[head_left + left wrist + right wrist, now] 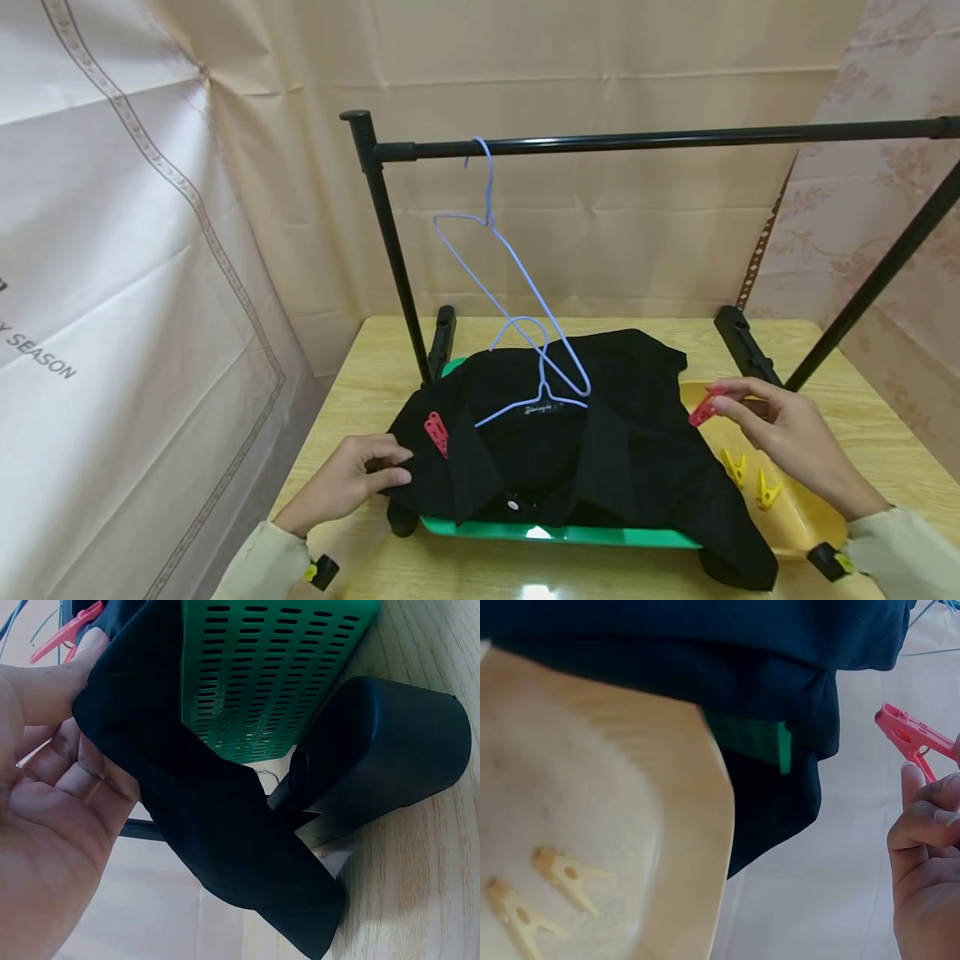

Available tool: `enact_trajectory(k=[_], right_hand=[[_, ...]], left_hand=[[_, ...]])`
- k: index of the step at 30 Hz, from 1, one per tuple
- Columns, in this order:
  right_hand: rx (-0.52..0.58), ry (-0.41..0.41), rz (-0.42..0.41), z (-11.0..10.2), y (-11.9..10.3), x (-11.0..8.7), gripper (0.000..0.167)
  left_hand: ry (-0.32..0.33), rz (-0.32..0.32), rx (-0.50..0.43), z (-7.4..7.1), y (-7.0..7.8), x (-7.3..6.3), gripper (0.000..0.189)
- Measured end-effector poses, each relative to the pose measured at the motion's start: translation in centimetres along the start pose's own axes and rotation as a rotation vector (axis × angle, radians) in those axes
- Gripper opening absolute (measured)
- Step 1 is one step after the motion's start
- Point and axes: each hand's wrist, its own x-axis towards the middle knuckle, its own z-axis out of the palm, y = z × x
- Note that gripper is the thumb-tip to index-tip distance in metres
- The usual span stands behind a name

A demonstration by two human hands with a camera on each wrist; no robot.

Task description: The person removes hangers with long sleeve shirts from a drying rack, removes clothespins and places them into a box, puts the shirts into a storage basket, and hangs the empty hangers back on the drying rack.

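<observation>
A black collared shirt (660, 450) lies over a green basket (615, 537), with a blue hanger (506, 413) inside its neck. My left hand (348, 479) pinches the shirt's fabric at the left shoulder; its thumb lies over the cloth in the left wrist view. Close to that thumb, a red clothespin (436, 433) is on the shirt beside the collar. Between thumb and fingers, my right hand (791, 433) holds another red clothespin (906, 733), just off the shirt's right side and above a yellow basin (813, 529).
Two yellow clothespins (767, 490) lie in the basin. A second blue hanger (532, 279) hangs from the black rail (675, 140), its lower end overlapping the shirt in the head view. The rack's black feet (742, 342) stand on the wooden table (337, 408).
</observation>
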Motion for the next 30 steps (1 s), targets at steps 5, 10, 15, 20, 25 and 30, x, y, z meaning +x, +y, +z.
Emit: enact_trajectory(k=[5,10,15,20,25,30], right_hand=[[-0.007,-0.003,0.021,-0.3,0.3,-0.4,0.033],[-0.017,-0.007,0.052,-0.6,0.7,-0.7,0.033],[-0.009,-0.017,0.094,-0.9,1.2,-1.0,0.035],[-0.013,-0.001,0.100,-1.2,2.0,-1.3,0.034],[-0.043,0.023,0.105,-1.5,3.1,-1.7,0.036],[-0.050,0.029,0.111,-1.7,4.1,-2.1,0.038]], left_hand=[[0.002,0.014,0.002,0.0,0.0,-0.1,0.014],[0.002,0.018,0.000,-0.1,0.0,-0.1,0.014],[0.004,0.018,-0.003,-0.1,0.1,-0.1,0.015],[0.005,0.013,-0.006,-0.1,0.1,-0.2,0.017],[0.008,0.010,-0.003,0.0,0.1,-0.2,0.016],[0.007,0.005,-0.007,0.0,-0.1,-0.2,0.016]])
